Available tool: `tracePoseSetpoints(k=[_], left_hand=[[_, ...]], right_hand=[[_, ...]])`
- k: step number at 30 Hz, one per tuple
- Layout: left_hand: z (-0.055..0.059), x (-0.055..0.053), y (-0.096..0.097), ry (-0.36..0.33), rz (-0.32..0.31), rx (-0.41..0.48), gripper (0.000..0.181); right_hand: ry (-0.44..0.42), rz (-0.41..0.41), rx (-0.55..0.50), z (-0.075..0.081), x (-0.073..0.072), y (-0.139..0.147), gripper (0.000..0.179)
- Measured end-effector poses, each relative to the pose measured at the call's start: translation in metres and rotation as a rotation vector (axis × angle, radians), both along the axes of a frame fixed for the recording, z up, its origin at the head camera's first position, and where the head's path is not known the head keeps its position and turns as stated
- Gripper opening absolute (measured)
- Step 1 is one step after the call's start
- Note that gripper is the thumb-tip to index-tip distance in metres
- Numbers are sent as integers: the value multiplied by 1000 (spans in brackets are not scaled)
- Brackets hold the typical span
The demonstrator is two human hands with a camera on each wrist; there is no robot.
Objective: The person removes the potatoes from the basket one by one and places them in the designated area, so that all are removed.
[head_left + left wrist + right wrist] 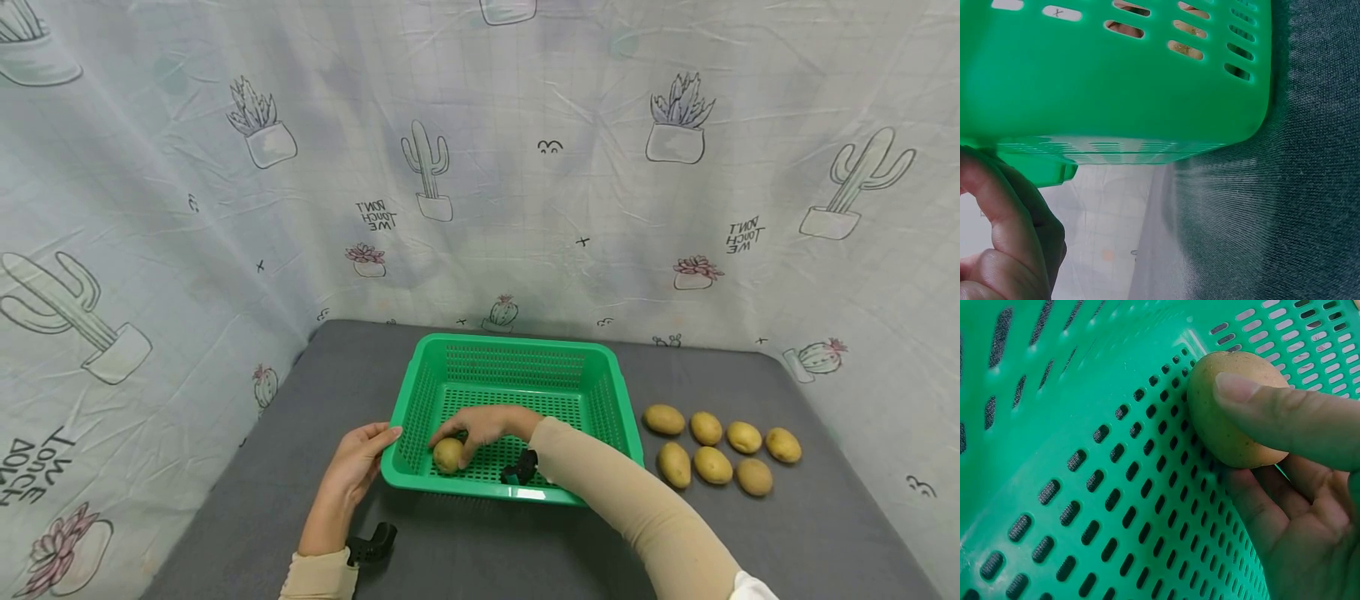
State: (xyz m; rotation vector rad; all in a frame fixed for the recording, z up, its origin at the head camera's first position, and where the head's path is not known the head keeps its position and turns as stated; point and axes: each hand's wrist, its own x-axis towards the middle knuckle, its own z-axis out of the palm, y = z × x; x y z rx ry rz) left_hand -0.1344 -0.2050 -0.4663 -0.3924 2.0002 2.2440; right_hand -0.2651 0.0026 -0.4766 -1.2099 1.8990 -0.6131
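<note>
A green slotted plastic basket [517, 493] stands on the dark grey cloth. Inside its near left corner, my right hand [483, 423] grips a potato [448, 456], low by the slotted floor. In the right wrist view the thumb lies across that potato [1216, 419], with fingers curled beneath it. My left hand [358, 458] pinches the basket's left rim, thumb on top. The left wrist view shows those fingers [1004, 212] at the rim beside the basket's outer wall [1116, 94]; glimpses of the potato show through the slots.
Several loose potatoes [712, 465] lie in two rows on the grey cloth [337, 367], right of the basket. A pale curtain [517, 192] printed with cacti hangs behind and along the sides. A black wrist mount [372, 543] sits at my left wrist.
</note>
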Motion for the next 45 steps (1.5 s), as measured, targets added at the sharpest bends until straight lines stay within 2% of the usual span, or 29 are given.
tracePoseSetpoints(k=[10, 21, 33, 40, 45], left_hand=[[0, 0, -1, 0, -6, 10, 31], [1, 0, -2, 5, -14, 17, 31], [0, 0, -1, 2, -6, 9, 33], [-1, -1, 0, 7, 6, -3, 31], [-1, 0, -1, 12, 3, -2, 32]], right_hand=[[-33, -31, -7, 1, -1, 2, 60], [-1, -58, -8, 10, -5, 5, 60], [-18, -106, -93, 25, -13, 12, 60], [-91, -177, -183, 34, -19, 20, 60], [-112, -207, -262, 45, -21, 26, 60]])
